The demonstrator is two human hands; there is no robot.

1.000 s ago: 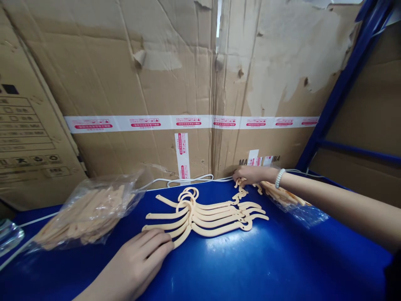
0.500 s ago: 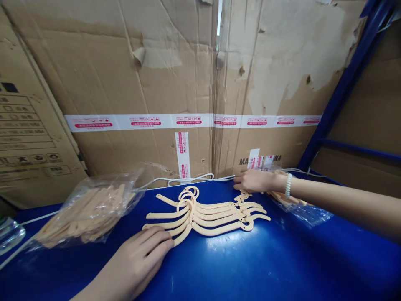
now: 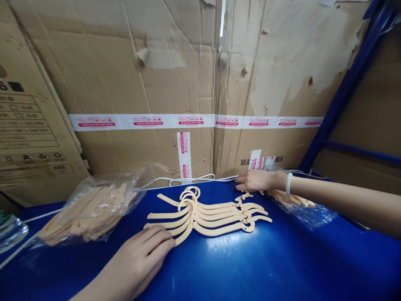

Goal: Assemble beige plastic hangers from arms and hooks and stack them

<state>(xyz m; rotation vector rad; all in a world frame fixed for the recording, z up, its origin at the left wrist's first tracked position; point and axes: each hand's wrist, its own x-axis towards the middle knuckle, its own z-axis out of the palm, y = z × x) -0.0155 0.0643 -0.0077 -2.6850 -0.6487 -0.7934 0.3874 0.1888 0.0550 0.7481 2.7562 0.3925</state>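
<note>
Several cream plastic hangers (image 3: 213, 215) lie overlapped in a row on the blue table (image 3: 250, 267). My left hand (image 3: 142, 257) rests flat on the table, fingers stretched out, fingertips touching the left ends of the nearest hangers. My right hand (image 3: 255, 180), with a pale bead bracelet at the wrist, reaches to the back of the table. Its fingers are curled down over a hanger piece (image 3: 244, 195) at the mouth of a clear bag of more hangers (image 3: 297, 205).
A second clear plastic bag full of cream hangers (image 3: 87, 209) lies at the left. Taped cardboard boxes (image 3: 175, 83) stand as a wall behind the table, with a white cable (image 3: 188, 179) along their foot. A blue rack post (image 3: 344, 88) rises at the right.
My right hand has shifted slightly right and back over the bag's mouth. The left hand and the row of hangers have stayed put.
</note>
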